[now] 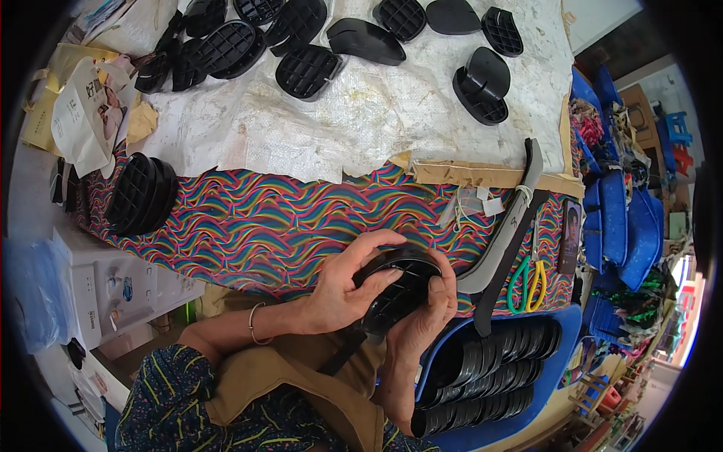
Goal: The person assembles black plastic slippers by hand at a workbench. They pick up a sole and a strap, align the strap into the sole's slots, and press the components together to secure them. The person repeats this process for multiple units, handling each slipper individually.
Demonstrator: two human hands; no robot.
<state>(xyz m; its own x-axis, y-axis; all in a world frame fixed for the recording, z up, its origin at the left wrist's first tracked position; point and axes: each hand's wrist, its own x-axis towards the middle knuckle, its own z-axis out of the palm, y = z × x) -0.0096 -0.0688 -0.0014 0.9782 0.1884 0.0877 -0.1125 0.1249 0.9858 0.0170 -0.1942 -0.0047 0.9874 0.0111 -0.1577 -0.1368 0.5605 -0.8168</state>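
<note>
Both my hands hold one black moulded piece [392, 301], rounded like a shoe heel, with a ribbed grid facing up. It is tilted above my lap, near the table's front edge. My left hand [343, 286] grips its left side, thumb pressed onto the ribs. My right hand [433, 305] closes around the right side, fingers over the rim and thumb on the near face. A dark strip [346, 354] shows below the piece; whether it is attached, I cannot tell.
Similar black pieces [309, 71] lie on the white sheet [301, 143]; a stack [139, 194] stands at left. Green-and-yellow-handled scissors [528, 286], a grey curved bar [506, 226] and a phone [570, 237] lie at right. Below them, a blue tub [568, 324] holds rows of black pieces.
</note>
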